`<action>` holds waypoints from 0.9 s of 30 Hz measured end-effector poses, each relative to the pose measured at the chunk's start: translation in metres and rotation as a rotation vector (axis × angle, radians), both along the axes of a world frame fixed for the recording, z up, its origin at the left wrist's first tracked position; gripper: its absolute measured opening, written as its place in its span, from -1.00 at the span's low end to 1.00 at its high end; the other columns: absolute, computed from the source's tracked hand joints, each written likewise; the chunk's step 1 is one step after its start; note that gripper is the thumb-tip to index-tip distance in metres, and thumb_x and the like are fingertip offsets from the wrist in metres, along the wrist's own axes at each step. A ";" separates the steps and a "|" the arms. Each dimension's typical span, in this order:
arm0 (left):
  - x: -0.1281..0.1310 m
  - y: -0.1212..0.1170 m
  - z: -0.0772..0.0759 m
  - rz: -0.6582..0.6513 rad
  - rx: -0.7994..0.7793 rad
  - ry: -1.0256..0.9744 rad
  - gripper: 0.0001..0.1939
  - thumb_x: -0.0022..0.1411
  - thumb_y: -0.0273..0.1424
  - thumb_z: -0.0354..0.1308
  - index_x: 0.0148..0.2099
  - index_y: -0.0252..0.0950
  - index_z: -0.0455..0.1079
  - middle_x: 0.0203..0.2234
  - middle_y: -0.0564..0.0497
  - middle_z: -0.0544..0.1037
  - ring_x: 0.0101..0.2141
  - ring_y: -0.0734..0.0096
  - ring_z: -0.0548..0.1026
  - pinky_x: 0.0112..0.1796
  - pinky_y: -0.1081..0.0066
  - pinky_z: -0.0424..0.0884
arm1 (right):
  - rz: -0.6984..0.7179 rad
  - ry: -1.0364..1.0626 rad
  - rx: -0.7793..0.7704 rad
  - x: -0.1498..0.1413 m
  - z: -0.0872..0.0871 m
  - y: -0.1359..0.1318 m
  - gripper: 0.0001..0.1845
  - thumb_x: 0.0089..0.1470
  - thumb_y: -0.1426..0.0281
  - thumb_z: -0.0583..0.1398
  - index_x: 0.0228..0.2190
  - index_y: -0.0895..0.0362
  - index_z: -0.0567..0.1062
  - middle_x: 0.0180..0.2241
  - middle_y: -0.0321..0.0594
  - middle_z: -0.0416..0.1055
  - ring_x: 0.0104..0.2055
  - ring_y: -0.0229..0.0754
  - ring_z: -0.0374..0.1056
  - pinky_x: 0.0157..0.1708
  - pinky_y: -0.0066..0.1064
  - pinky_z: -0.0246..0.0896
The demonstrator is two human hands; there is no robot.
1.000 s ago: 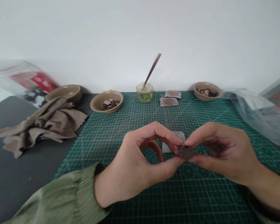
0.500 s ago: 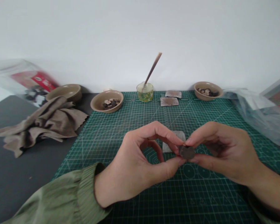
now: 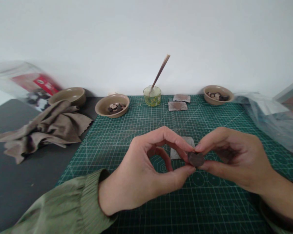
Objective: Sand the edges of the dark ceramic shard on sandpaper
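Observation:
Between my fingertips is a small dark brown piece (image 3: 196, 159), flat-faced with a rounded outline and a little notch on top. My left hand (image 3: 156, 162) pinches its left side with thumb and fingers. From the right, my right hand (image 3: 234, 159) grips it the same way, so the two hands nearly touch. Both are raised over the green cutting mat (image 3: 107, 136). Behind the fingers a grey sandpaper piece (image 3: 175, 154) lies on the mat, partly covered by my left hand. The far side of the small piece is hidden.
Two bowls with brown and pinkish pieces stand at back left (image 3: 100, 109) and back right (image 3: 210, 99). Between them are a glass cup (image 3: 152, 99) holding a brush-like stick (image 3: 161, 70) and two used sandpaper pieces (image 3: 177, 106). A brown cloth (image 3: 48, 126) and another bowl (image 3: 73, 94) sit left; clear plastic (image 3: 271, 120) right.
My left thumb has slid slightly right along the lower edge of the dark piece. Otherwise both hands keep their hold and place.

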State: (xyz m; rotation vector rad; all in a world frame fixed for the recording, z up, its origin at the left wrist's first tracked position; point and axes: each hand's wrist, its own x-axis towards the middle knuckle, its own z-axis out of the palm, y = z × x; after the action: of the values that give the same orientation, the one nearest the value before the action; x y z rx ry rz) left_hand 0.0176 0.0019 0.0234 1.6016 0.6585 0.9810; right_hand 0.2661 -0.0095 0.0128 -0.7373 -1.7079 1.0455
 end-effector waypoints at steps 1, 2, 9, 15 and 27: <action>0.000 0.000 0.000 0.000 0.004 0.001 -0.73 0.27 -0.50 0.53 -0.03 -0.26 0.58 -0.18 -0.03 0.70 -0.20 0.39 0.66 -0.30 0.49 0.58 | -0.001 0.002 -0.004 0.000 0.000 0.000 -0.61 0.12 0.58 0.54 -0.07 -0.02 0.75 -0.24 -0.20 0.77 -0.27 -0.10 0.73 -0.20 -0.39 0.72; 0.001 -0.001 0.001 -0.001 0.009 0.004 -0.73 0.28 -0.50 0.53 -0.03 -0.26 0.58 -0.19 -0.03 0.70 -0.20 0.40 0.66 -0.29 0.50 0.58 | 0.000 -0.001 -0.005 0.000 0.000 0.000 -0.61 0.12 0.58 0.54 -0.06 -0.02 0.75 -0.23 -0.21 0.77 -0.26 -0.11 0.73 -0.20 -0.39 0.72; -0.001 0.003 -0.001 0.036 0.086 0.102 -0.70 0.35 -0.41 0.49 0.06 -0.25 0.55 -0.09 -0.08 0.70 -0.13 0.31 0.67 -0.25 0.43 0.59 | -0.031 -0.056 0.029 0.003 -0.003 0.002 -0.56 0.14 0.59 0.51 -0.02 -0.07 0.71 -0.13 -0.26 0.76 -0.13 -0.12 0.73 -0.09 -0.40 0.68; -0.008 0.026 -0.017 0.021 0.513 0.567 -0.47 0.37 -0.38 0.42 0.33 -0.22 0.45 0.28 -0.21 0.57 0.29 -0.04 0.51 0.31 -0.05 0.45 | -0.229 -0.457 0.249 0.010 -0.003 0.014 -0.75 0.20 0.37 0.49 -0.08 -0.04 0.67 -0.08 -0.22 0.76 -0.10 0.01 0.71 -0.07 -0.21 0.62; -0.009 0.033 -0.031 -0.007 0.716 0.782 -0.59 0.52 -0.28 0.32 0.31 -0.31 0.51 0.21 -0.18 0.61 0.26 0.03 0.52 0.30 0.01 0.51 | -0.067 -0.816 0.354 0.014 -0.013 0.030 -0.82 0.29 0.41 0.37 -0.07 0.12 0.62 -0.14 -0.13 0.56 -0.15 -0.03 0.51 -0.16 -0.21 0.41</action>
State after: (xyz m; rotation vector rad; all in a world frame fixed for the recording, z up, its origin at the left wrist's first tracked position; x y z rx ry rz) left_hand 0.0083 0.0346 -0.0079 2.6719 0.8662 0.5724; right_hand 0.2796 0.0207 -0.0002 -1.0544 -2.4459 0.3642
